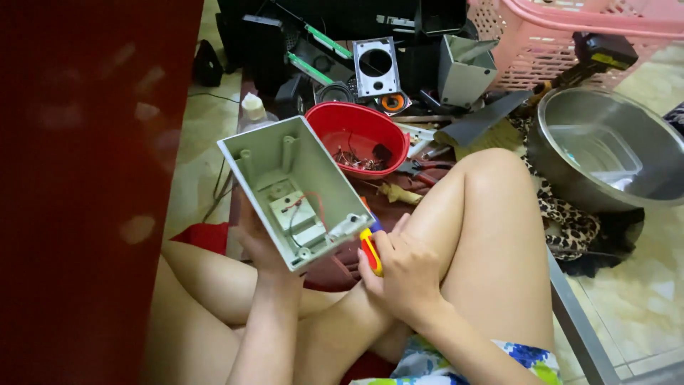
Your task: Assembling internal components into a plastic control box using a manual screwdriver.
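— What's the left hand (pixel 258 239) doing?

— It grips a pale green plastic box (pixel 296 189) from below, fingers wrapped round its underside. The box is open towards the camera and tilted, held above the person's crossed legs. Inside it sit a small white part and thin red and dark wires (pixel 308 207).

— And the right hand (pixel 405 267)?

— Clenched round a screwdriver (pixel 370 249) with a red and yellow handle. The handle pokes out of the fist just beside the box's lower right corner; whether the tip touches the box, I cannot tell.

— What lies around?

— On the floor past the knees, a red bowl (pixel 360 132) with bits of wire and a dark piece in it. To the right, a big steel basin (pixel 605 153) resting on leopard-print cloth (pixel 570 228). Behind that, a pink basket (pixel 570 36). Near the red bowl lie pliers (pixel 420 171) and grey speaker parts (pixel 375 65). A dark red panel (pixel 85 192) fills the left side.
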